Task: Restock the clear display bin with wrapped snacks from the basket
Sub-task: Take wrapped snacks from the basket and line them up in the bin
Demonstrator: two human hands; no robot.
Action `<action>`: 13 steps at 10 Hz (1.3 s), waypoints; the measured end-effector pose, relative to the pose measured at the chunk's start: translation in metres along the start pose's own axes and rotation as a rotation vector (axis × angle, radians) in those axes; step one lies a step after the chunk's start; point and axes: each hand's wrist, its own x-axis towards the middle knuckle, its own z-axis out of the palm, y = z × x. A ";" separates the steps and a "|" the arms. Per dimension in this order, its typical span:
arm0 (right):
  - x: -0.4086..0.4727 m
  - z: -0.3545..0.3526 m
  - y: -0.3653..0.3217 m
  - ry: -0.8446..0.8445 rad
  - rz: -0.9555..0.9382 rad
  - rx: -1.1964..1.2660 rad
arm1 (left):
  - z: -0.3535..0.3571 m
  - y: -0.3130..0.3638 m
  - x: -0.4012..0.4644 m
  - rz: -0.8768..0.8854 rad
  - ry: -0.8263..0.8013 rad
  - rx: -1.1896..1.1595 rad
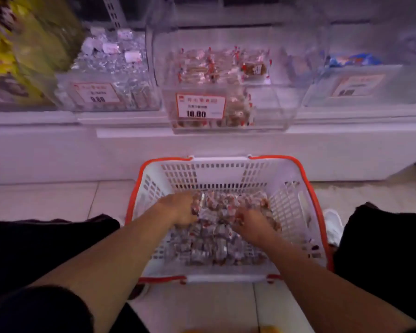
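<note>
1. Wrapped snacks [216,239] fill the floor of the basket in a loose heap: small pieces in clear, shiny wrappers with red marks at the ends and brownish contents showing through.
2. At the far left of the heap, the left hand [181,209] is dug in with its fingers curled round a bunch of snacks.
3. Near the middle of the heap, the right hand [250,224] reaches in, fingers bent down among the wrappers and seeming to clutch some; the blur hides the exact grip.
4. Both forearms are bare and reach forward from the bottom of the view, with dark sleeves at the lower corners.
5. Around the heap stands the basket [296,203], white slotted plastic with a red rim, set on a pale tiled floor [46,200] between the person's dark-clad knees.
6. Just right of the basket shows a white shoe [333,227].
7. Above and beyond the basket, the clear display bin [286,97] sits on the white shelf edge, partly filled with the same red-tipped snacks, mostly on its left side.
8. On the bin's front sits a red-bordered price label [200,106] reading 10.80.
9. Left of it another clear bin [111,75] holds silvery wrapped pieces, labelled 9.80.
10. To the right a third bin [360,78] holds blue packets.
</note>
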 end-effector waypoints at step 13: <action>0.025 0.014 0.044 -0.288 0.531 0.449 | 0.138 0.019 0.037 -0.523 -0.238 -1.274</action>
